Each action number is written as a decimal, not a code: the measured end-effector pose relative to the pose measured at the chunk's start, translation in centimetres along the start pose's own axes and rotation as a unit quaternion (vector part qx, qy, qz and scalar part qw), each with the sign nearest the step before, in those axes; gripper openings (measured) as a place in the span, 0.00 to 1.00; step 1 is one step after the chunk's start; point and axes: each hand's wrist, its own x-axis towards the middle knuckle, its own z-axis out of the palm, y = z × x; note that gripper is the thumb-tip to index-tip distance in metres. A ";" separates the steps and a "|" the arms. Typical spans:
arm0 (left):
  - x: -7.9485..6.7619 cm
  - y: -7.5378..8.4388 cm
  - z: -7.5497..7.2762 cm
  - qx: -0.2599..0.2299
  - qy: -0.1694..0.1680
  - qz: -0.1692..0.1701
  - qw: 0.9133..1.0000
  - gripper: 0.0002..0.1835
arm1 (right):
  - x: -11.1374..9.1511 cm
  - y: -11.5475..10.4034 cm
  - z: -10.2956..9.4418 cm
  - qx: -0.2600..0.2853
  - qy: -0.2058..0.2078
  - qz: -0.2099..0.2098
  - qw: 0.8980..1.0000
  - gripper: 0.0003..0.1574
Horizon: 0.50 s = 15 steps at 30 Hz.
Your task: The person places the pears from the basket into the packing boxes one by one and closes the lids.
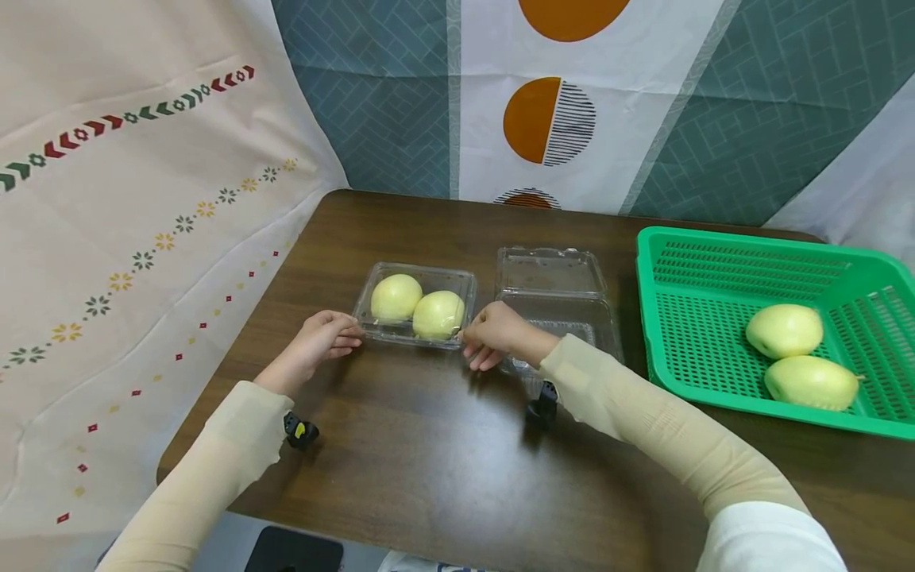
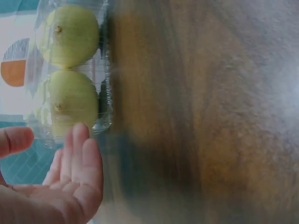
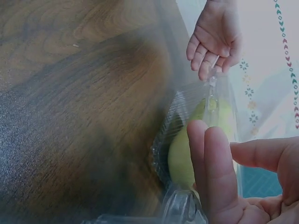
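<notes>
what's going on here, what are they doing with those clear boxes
A person has their left hand and right hand at the near corners of a clear plastic box holding two pale yellow melons. Its lid looks to be down, though whether it is fastened can't be told. Beside it, a second clear box stands open. Two more melons lie in a green basket on the person's right.

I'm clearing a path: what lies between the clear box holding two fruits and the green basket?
In the head view, an open clear container lies between the box and the green basket; the right hand and forearm also reach in there.
</notes>
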 end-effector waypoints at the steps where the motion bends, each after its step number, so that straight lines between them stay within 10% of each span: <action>1: -0.1 0.1 0.0 0.006 0.009 0.001 1.000 0.18 | -0.1 0.0 -0.1 -0.002 0.001 -0.001 1.000 0.16; 15: -0.6 2.3 0.5 0.050 0.105 0.063 0.991 0.23 | -1.4 -0.6 -1.0 -0.034 0.010 -0.039 0.999 0.12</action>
